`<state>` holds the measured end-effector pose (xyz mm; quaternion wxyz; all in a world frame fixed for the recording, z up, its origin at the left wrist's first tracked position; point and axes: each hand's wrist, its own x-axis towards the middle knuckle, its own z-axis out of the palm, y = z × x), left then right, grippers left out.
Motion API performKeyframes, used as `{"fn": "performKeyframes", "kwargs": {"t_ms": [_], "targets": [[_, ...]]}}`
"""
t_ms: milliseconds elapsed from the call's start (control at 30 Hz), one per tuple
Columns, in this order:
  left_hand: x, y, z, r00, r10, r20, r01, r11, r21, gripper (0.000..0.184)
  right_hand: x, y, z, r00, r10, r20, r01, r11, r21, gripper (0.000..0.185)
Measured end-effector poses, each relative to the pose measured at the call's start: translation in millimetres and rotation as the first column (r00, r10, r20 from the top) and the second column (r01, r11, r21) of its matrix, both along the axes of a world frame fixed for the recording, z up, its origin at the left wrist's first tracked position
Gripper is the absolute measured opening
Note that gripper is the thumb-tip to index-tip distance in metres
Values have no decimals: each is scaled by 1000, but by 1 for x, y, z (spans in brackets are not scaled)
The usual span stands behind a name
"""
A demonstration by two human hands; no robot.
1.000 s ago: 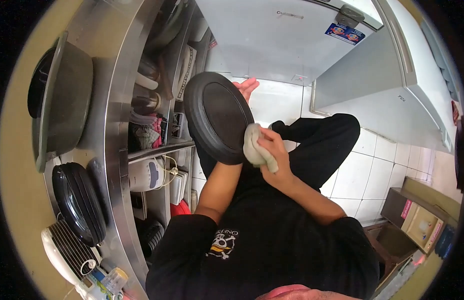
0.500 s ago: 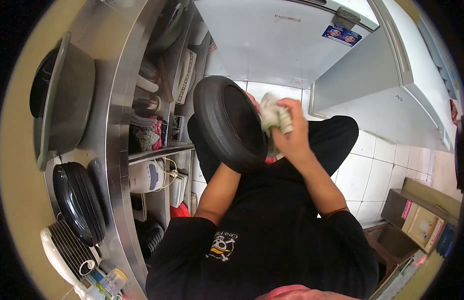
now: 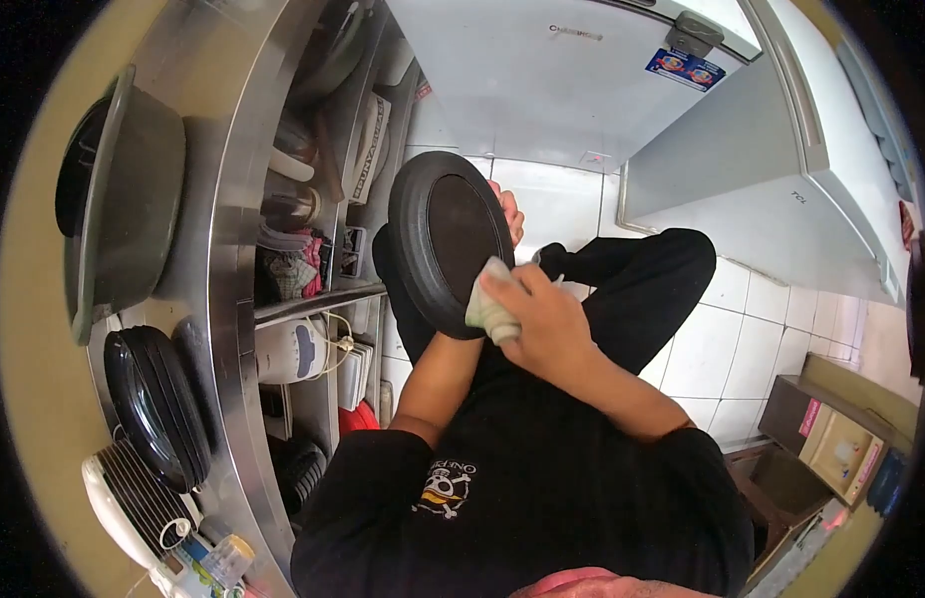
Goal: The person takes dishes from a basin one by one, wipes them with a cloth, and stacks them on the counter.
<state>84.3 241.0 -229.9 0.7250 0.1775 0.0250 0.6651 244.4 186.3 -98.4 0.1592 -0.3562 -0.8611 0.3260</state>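
Note:
A black oval plate (image 3: 423, 239) is tilted up in front of me with a flat, dull brown oval face (image 3: 467, 229) toward the camera. My left hand (image 3: 510, 211) grips it from behind; its fingers curl round the far right edge, and the palm is hidden by the plate. In my right hand (image 3: 547, 324) is a bunched whitish cloth (image 3: 490, 311) with a greenish tint. The fingers are closed on the cloth and press it against the plate's lower right rim.
On the steel counter (image 3: 228, 229) at left stand a large grey-green basin (image 3: 149, 199), a stack of black oval plates (image 3: 154, 404) and a white ribbed item (image 3: 134, 498). Shelves below hold cloths (image 3: 293, 264) and a white appliance (image 3: 288, 351). White freezers (image 3: 542, 90) stand ahead.
The cloth in my right hand has moved down and left, from beside the plate onto its lower rim. The plate has turned so its flat oval face shows more.

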Motion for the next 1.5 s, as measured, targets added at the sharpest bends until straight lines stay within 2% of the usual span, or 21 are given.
{"fn": "performKeyframes", "kwargs": {"t_ms": [100,167,267,367,433,500,567,633,767,900,967,1067,1133,1233,1267,1300,1333,1367,1400,1433,1500], "targets": [[5,1,-10,999,-40,-5,40,999,-33,24,13,11,-5,973,147,-179,-157,987,-45,57],[12,0,-9,995,-95,41,97,993,-70,21,11,34,4,945,52,-324,-59,998,-11,42],[39,5,-1,997,-67,34,70,994,-87,21,3,64,12,935,-91,-344,123,990,71,55],[45,11,6,1000,-3,19,6,992,-123,22,-8,61,17,979,-141,-146,168,967,189,58],[27,-3,14,999,50,7,-48,988,-146,22,-5,41,9,964,162,-213,-114,969,220,60],[27,-15,16,996,94,1,-92,980,-175,23,-3,40,4,970,164,-180,-130,974,186,59],[41,-17,15,991,132,-6,-130,967,-219,23,-4,60,2,980,-91,-177,115,984,134,59],[46,-20,21,986,166,-25,-167,956,-241,24,-8,61,0,968,-108,-226,133,986,101,60],[38,-29,34,971,235,-48,-239,930,-280,25,1,22,3,980,164,-109,-148,979,143,61],[54,-25,32,952,298,-63,-300,885,-355,26,4,59,2,996,-34,-79,49,978,202,49],[69,-15,35,946,315,-80,-321,869,-376,27,4,90,-7,967,-93,-239,159,949,273,43],[49,-31,48,929,354,-108,-367,842,-397,28,6,87,7,977,-70,-204,135,936,326,44],[52,-31,52,913,388,-125,-403,813,-419,28,10,75,11,999,-40,-4,40,973,226,45],[50,-28,52,887,436,-151,-453,762,-462,29,15,50,3,997,77,-26,-72,986,147,46],[46,-23,23,797,419,-435,-571,757,-317,26,18,42,2,993,114,7,-115,990,76,47],[31,-15,2,798,416,-436,-570,756,-321,26,21,33,2,987,154,36,-154,988,4,48],[8,-5,-14,979,86,-185,-125,969,-213,26,23,26,2,971,237,29,-236,971,-38,49],[-5,0,-21,946,-325,3,325,945,13,26,26,22,-2,940,316,-127,-329,939,-102,49],[-3,-3,-17,951,-234,-205,236,972,-13,24,25,23,0,925,330,-187,-357,925,-134,48],[1,-4,-18,949,-237,-207,239,971,-15,24,25,26,4,908,340,-246,-385,908,-163,47],[12,-5,-22,973,-230,31,229,932,-279,23,24,44,20,931,186,-313,-219,973,-76,44]]}}
